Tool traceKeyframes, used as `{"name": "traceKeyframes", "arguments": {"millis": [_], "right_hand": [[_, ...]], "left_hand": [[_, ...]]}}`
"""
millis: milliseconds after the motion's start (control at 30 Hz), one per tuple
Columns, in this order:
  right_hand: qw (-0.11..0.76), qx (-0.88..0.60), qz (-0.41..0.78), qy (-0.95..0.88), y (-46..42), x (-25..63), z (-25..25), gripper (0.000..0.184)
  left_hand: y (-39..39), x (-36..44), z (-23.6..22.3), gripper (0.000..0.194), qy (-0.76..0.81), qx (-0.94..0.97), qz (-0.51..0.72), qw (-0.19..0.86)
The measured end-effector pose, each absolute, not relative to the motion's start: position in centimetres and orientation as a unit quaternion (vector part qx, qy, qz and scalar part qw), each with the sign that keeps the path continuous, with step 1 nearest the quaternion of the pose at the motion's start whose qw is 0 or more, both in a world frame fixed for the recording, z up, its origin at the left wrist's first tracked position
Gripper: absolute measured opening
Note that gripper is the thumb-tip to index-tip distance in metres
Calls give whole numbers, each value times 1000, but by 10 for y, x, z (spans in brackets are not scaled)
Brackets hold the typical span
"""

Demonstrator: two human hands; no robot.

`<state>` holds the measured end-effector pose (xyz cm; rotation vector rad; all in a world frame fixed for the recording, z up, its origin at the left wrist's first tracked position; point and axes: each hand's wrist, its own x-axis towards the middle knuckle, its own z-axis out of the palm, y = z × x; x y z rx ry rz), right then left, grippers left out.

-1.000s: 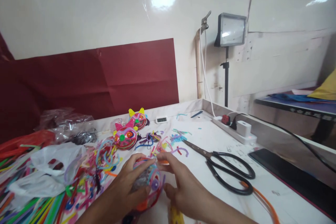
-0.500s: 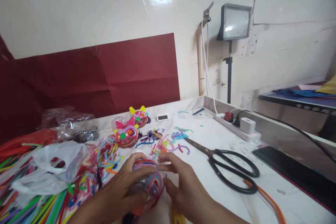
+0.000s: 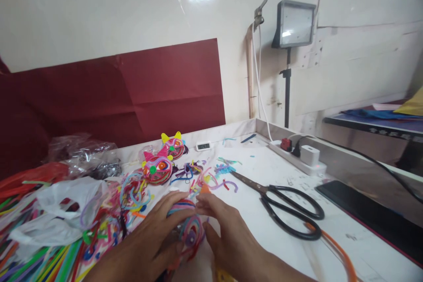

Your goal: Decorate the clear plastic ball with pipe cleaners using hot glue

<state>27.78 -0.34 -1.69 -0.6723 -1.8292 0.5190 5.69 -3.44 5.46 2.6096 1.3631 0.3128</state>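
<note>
Because the left hand grips the round bundle of pink, blue and red fuzzy strips from its left side only, the bundle could roll or slip rightward if those fingers slackened while the other side was pressed. It sits at the near middle of the white worktop, between both hands. The right hand curves around its right side, thumb apart from the fingers; I cannot tell whether they pinch the small orange piece showing past their tips, which could come away or bend if pushed askew. Too tight a squeeze from the left could also shift the coiled strips. The large black-handled metal scissors lie open-looped well to the right, where a sweep of the forearm might knock them, and the loose heap of multicoloured cut strips on the left could snag on the bundle. Compared with a second ago, the left hand covers more of the bundle's greyish part, and the orange piece stands out more clearly beyond the right fingertips, while the scissors and the pink-eared round cat face keep their places.
</note>
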Motion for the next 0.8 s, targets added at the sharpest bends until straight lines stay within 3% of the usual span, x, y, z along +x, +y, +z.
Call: {"name": "traceKeyframes", "arguments": {"millis": [233,367,467,633,733,800], "right_hand": [[517,-294,196,-780,-9,279,-9,52],[508,-291,198,-786,-8,280,-7,50],[492,-309,194,-790,-8,286,2,51],[353,-372,207,-833,-24,313,31,39],[266,-335,100,-898,-35,329,29,34],[212,-302,-9,-930,-38,335,15,22]], "left_hand": [[-34,58,55,60,427,898,94,43],[-34,65,66,66,418,902,84,69],[-34,67,72,58,416,899,91,102],[-28,54,66,45,421,893,105,120],[-22,46,62,46,423,890,110,131],[-20,44,63,46,422,887,120,144]]}}
